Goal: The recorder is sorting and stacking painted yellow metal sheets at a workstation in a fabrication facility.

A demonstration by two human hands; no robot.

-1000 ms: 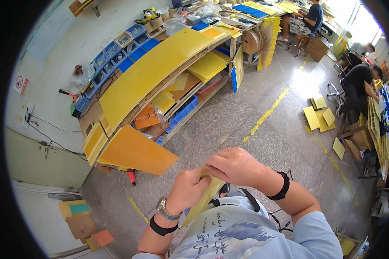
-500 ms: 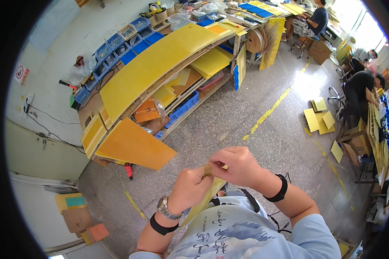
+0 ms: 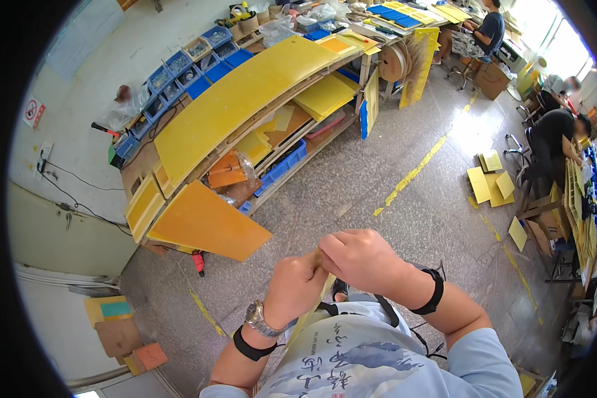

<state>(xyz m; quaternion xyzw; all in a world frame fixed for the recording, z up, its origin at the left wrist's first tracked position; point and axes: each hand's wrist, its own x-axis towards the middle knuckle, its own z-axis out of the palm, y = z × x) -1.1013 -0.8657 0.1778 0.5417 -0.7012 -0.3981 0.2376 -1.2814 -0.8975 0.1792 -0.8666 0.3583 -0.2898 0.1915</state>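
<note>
Close to my body, my left hand (image 3: 295, 284) and my right hand (image 3: 361, 257) meet at the upper end of a thin, flat yellow strip (image 3: 319, 302). The fingers of the left are closed around it. Those of my right hand pinch the same end, and its thumb side touches the left fingertips. From between the hands the strip slants down toward my shirt, seen nearly edge-on. My grip hides its top end and anything small between the fingertips.
A workbench with a large yellow sheet (image 3: 245, 93) curves across the far left, blue parts bins (image 3: 178, 63) behind it. An orange-yellow panel (image 3: 209, 222) juts from its near end; a red tool (image 3: 198, 263) lies below. Yellow plates (image 3: 479, 184) lie on the floor at right, near seated co-workers.
The strip has turned so that less of its flat face shows. My right hand has rolled over the upper end, and its fingers have closed in against the left hand.
</note>
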